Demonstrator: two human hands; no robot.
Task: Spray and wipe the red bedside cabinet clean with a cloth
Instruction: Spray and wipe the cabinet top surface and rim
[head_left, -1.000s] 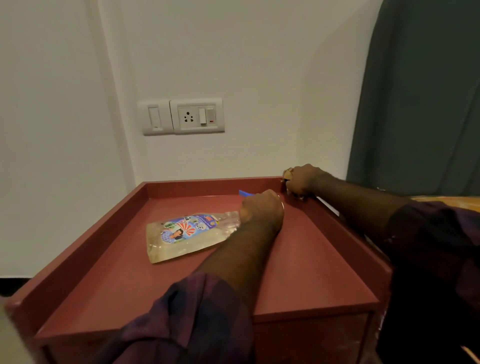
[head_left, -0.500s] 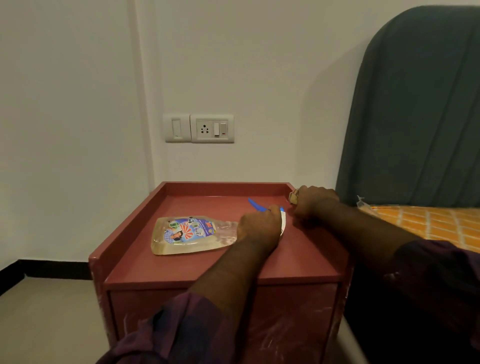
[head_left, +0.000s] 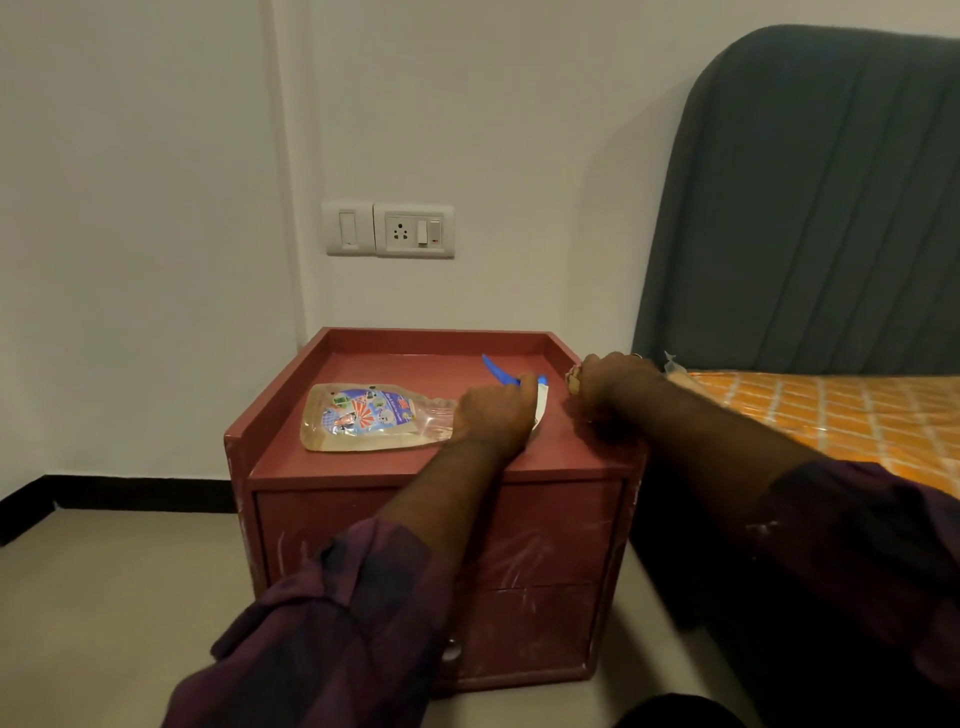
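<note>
A red bedside cabinet stands against a white wall, beside a bed with an orange mattress. On its rimmed top a clear spray bottle lies on its side, blue trigger toward the back right. The person's left hand curls round the bottle's neck. Their right hand, fingers curled, clutches a small tan cloth at the cabinet's right rim.

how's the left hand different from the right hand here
The left hand grips the spray bottle, which lies flat on the red cabinet; the right hand holds a bunched tan cloth. The left hand is on the top surface, the right hand at its right rim. Both are curled round something.
</note>
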